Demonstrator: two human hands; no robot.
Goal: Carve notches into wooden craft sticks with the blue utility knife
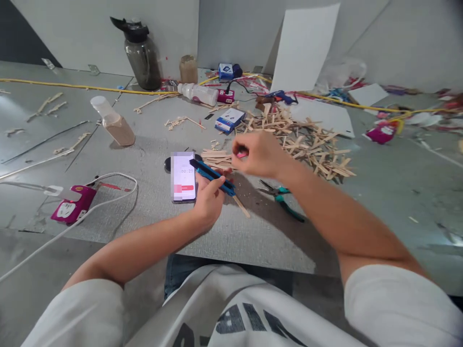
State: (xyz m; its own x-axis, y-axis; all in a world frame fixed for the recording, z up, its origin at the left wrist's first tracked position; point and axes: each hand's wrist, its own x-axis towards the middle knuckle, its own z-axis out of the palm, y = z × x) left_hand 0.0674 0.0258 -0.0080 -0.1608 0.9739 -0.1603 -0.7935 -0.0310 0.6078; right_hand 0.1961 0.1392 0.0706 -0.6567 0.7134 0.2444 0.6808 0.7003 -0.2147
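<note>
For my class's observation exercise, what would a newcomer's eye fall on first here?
Most striking is the big heap of wooden sticks, spread across the table beyond the right hand. Next comes the blue knife in the left hand, its tip near a lit phone.

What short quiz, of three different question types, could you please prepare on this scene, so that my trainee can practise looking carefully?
1. Multiple choice: what does the person's left hand hold?
A) a glue gun
B) a blue utility knife
C) a plastic bottle

2. True or false: the green-handled pliers lie on the table, with nobody holding them.

3. Fill in the gap: the big loose pile beyond the pliers is made of thin ____.

Key
1: B, the blue utility knife.
2: True.
3: wooden sticks.
</note>
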